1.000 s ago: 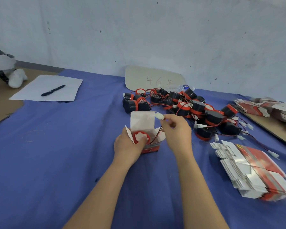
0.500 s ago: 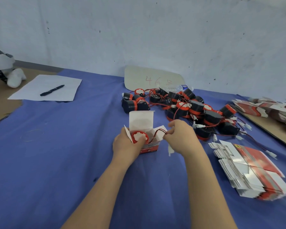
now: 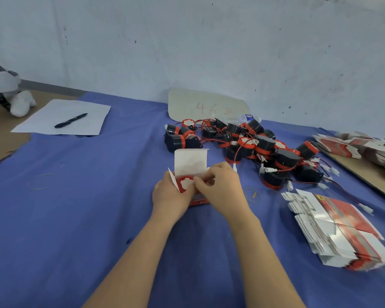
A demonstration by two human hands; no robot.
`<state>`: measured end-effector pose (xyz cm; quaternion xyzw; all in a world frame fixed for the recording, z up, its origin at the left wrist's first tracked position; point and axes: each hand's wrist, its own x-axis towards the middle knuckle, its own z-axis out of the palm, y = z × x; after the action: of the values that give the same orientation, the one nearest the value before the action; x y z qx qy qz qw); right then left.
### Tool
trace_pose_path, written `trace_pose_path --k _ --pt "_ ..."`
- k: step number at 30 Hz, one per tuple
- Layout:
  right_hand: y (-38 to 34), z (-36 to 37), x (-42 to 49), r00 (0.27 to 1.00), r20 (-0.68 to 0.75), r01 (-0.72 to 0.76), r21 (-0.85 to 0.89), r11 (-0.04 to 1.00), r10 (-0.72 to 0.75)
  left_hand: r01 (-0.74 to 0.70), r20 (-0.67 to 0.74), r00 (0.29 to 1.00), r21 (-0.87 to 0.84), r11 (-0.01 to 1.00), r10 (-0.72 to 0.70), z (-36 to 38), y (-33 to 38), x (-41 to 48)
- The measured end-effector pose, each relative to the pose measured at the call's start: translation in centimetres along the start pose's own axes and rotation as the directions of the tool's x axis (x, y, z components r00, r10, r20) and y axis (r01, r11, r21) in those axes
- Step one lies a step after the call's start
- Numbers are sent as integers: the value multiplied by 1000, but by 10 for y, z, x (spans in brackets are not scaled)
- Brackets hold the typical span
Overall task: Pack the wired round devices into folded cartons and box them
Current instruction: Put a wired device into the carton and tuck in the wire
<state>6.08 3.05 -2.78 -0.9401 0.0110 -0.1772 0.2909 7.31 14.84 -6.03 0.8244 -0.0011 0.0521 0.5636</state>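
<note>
Beneath grey wall [image 3: 187, 41], blue cloth [image 3: 87, 207], devices [image 3: 265, 147].

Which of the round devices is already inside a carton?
The device in the open carton the left hand holds; the rest lie loose in the pile behind.

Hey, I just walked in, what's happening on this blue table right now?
A person is packing. The left hand grips a small carton, lid flap up, with a red-and-white round device sitting inside. The right hand curls over the carton's mouth; whether it pinches anything is hidden. A pile of wired devices waits behind, flat cartons on the right.
</note>
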Motion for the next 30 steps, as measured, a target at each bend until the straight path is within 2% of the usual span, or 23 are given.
trace_pose_path --k 4,10,18,26,30 --pt "4 7 -1 999 -40 -20 -56 998 18 -1 2 1000 3 1000 1 0 -1 0" --pt "4 10 -10 997 -73 -34 6 999 35 -2 7 1000 4 1000 2 1 -2 1" --pt "6 14 -12 990 -128 -59 -46 997 53 -6 -5 1000 14 1000 6 1 -1 -1" --pt "12 8 0 982 72 -178 58 982 173 -2 -9 1000 10 1000 2 1 0 -2" --pt "14 7 0 983 60 -177 87 980 173 -4 -10 1000 -2 1000 4 1 -1 -2"
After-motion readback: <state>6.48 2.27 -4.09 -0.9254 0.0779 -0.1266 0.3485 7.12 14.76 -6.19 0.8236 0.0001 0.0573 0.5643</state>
